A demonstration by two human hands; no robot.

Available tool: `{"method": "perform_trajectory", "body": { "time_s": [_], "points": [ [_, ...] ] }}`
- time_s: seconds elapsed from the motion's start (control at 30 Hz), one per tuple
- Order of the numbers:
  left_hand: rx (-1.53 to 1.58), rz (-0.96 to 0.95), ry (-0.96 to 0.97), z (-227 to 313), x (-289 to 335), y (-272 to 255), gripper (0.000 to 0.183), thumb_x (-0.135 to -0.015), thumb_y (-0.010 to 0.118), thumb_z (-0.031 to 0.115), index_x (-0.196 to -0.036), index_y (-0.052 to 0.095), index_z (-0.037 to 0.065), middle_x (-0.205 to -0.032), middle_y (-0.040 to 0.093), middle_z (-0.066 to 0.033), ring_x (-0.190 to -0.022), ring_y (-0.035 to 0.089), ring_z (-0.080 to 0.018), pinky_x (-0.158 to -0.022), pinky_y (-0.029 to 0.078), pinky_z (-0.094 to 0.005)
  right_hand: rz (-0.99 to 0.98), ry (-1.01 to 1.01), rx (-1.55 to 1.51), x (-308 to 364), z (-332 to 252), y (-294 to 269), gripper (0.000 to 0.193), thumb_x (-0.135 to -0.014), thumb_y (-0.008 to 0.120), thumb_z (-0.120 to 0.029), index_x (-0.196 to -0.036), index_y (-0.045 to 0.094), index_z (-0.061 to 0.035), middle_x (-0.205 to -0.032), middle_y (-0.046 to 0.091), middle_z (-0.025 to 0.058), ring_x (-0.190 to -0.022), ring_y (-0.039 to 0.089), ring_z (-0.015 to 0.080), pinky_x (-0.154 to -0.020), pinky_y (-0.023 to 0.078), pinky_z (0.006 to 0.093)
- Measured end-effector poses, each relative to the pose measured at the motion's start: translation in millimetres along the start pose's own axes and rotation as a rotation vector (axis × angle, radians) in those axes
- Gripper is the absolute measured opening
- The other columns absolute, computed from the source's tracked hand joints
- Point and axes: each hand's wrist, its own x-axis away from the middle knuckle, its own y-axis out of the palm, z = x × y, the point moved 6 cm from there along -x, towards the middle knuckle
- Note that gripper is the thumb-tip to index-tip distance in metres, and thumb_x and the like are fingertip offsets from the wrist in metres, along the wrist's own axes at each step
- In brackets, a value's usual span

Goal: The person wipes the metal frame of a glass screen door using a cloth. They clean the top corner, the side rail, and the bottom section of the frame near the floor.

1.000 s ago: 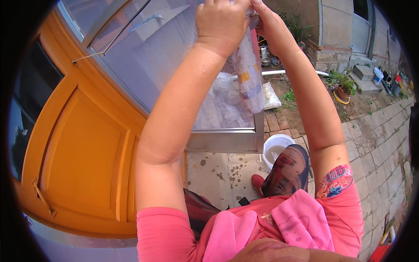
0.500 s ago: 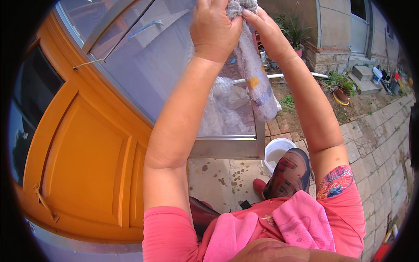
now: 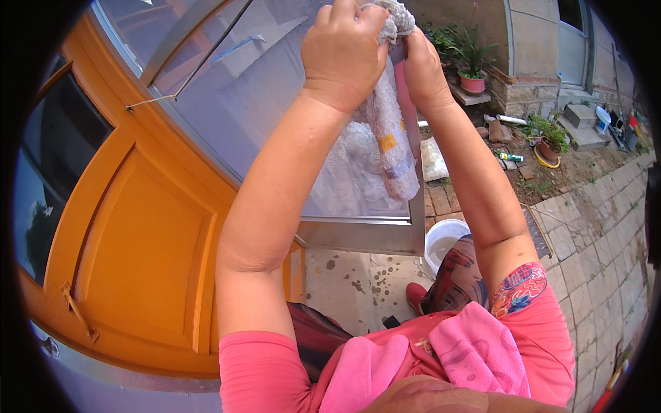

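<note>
Both hands are raised at the top, in front of a glass pane in a metal frame [image 3: 365, 236]. Closed fingers of my left hand [image 3: 343, 58] grip a grey, bunched cloth [image 3: 397, 19]. My right hand [image 3: 428, 76] is closed on the cloth's other side, its thumb up against it. Below the hands hangs a long, pale, shaggy length [image 3: 391, 141] with yellow and lavender patches; whether it belongs to the same cloth I cannot tell. Its lower end is near the pane's bottom right corner. Crumpled clear plastic [image 3: 351, 168] shows at the pane.
An orange panelled door [image 3: 148, 248] with a handle [image 3: 79, 313] stands at left. A white bucket [image 3: 441, 241] is beside my leg. Potted plants [image 3: 473, 81], a green bottle [image 3: 509, 157] and concrete steps [image 3: 582, 127] lie at right, by brick paving [image 3: 592, 241]. A pink towel [image 3: 482, 347] hangs over my chest.
The hanging length has swung left, from past the frame's edge to within it. My hands have shifted slightly around the cloth, the right one lower. The view has turned a little.
</note>
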Motion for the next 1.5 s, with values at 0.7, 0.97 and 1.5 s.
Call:
{"method": "perform_trajectory", "body": {
  "time_s": [0.7,0.97,1.5],
  "points": [
    [0.113,0.086,-0.090,-4,38,20,0.042,-0.067,0.080,0.011,-0.106,0.067,0.016,-0.099,0.057,-0.0058,-0.094,0.058,-0.0288,-0.079,0.052,-0.0384,-0.008,0.589,-0.829,14,20,11,0.064,-0.101,0.031,-0.055,-0.117,0.061,-0.0004,-0.109,0.069,0.0102,-0.097,0.065,0.0202,-0.093,0.048,0.0339],
    [0.277,-0.023,-0.341,31,143,48,0.048,-0.059,0.081,0.005,-0.104,0.066,0.013,-0.098,0.056,-0.0061,-0.092,0.058,-0.0293,-0.078,0.051,-0.0394,-0.211,0.641,-1.007,37,21,5,0.073,-0.100,0.030,-0.061,-0.131,0.053,0.0004,-0.121,0.063,0.0113,-0.113,0.058,0.0216,-0.101,0.043,0.0365],
    [0.043,0.228,-0.328,-119,136,-88,0.037,-0.081,0.078,0.008,-0.114,0.062,0.006,-0.107,0.058,-0.0129,-0.101,0.059,-0.0312,-0.086,0.050,-0.0361,0.021,0.410,-0.329,93,27,1,0.036,-0.108,0.044,-0.036,-0.104,0.059,-0.0039,-0.089,0.057,-0.0023,-0.081,0.048,0.0065,-0.076,0.042,0.0226]
  ]
}}
